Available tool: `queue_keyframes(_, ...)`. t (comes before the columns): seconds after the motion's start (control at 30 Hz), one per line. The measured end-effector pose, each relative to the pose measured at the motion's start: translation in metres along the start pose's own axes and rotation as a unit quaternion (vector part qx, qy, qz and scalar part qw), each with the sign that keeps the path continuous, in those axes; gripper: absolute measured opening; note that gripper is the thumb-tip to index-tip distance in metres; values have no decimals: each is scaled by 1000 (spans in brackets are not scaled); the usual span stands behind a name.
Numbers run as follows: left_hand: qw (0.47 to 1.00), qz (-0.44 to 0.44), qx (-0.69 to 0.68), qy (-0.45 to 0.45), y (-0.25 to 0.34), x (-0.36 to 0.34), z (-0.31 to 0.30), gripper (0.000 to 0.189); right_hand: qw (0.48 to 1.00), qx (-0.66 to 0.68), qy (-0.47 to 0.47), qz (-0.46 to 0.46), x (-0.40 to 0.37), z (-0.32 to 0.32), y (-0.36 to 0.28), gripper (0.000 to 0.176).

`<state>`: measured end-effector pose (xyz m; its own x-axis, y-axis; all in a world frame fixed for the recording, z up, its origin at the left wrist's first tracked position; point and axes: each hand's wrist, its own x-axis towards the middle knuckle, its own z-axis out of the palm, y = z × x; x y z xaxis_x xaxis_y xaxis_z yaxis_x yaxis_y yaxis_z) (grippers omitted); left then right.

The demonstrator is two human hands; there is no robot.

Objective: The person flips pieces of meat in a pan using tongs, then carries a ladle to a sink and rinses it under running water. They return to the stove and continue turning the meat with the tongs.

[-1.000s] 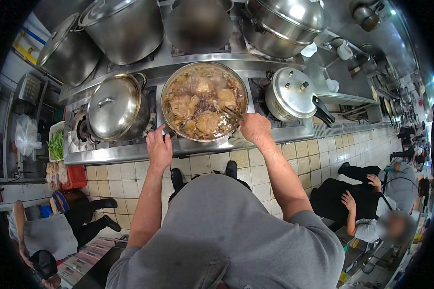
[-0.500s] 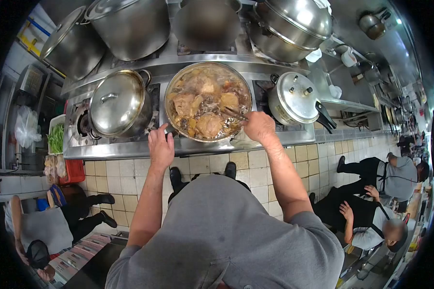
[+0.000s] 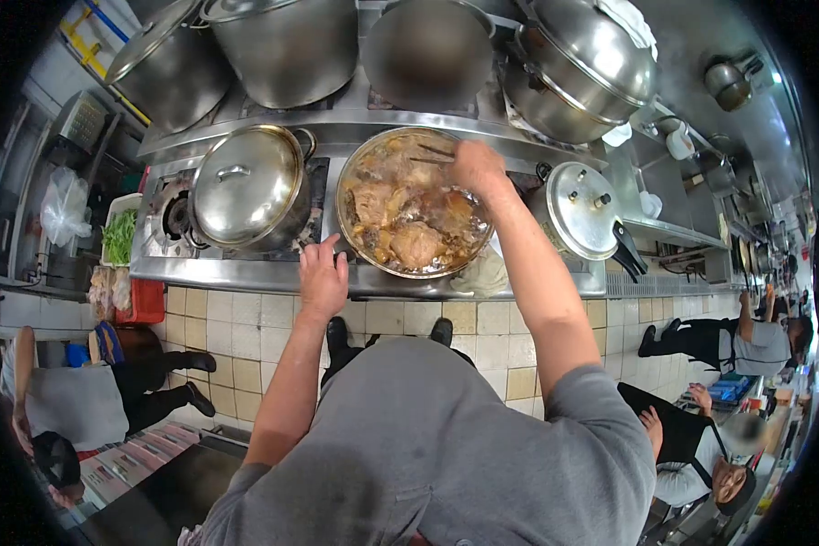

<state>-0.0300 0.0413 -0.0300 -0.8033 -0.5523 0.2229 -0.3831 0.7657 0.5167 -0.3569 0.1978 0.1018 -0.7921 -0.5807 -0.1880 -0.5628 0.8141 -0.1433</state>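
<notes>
A wide round pan (image 3: 344,238) on the stove holds several pieces of browned meat (image 3: 416,246) in bubbling brown liquid. Over the pan's upper right part, my right hand (image 3: 477,169) is closed round dark tongs or chopsticks (image 3: 435,154), whose tips reach left above the food. My left hand (image 3: 323,278) holds nothing; its fingers are apart and rest at the stove's front edge (image 3: 246,271), left of the pan. A pale cloth (image 3: 484,275) lies by the pan's lower right rim.
A lidded pot (image 3: 246,196) stands left of the pan, a pressure cooker (image 3: 580,207) right. Large pots (image 3: 291,59) line the back. Greens (image 3: 119,237) sit far left. One person (image 3: 73,400) is at lower left; two others (image 3: 700,446) are at the right.
My right hand has moved up and away from the front of the pan to its back right, with the utensil. The whole view has shifted slightly. My left hand keeps its place by the edge.
</notes>
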Motion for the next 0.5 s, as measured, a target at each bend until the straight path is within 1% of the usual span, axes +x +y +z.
queue_keyframes(0.1,1000,12,2,9,-2,-1,2,44,1000,-15,-26,4,26,2,-12,39)
queue_keyframes(0.17,1000,8,2,8,-2,-2,2,44,997,-11,-70,-2,37,3,-15,42)
queue_keyframes(0.23,1000,7,0,7,0,-1,0,44,998,7,-69,2,54,17,-10,43)
queue_keyframes(0.33,1000,-4,-11,-1,3,-1,-2,44,997,38,-56,23,58,26,0,44)
queue_keyframes(0.5,1000,-16,-19,-14,7,-1,-7,44,994,78,-35,66,37,24,10,43)
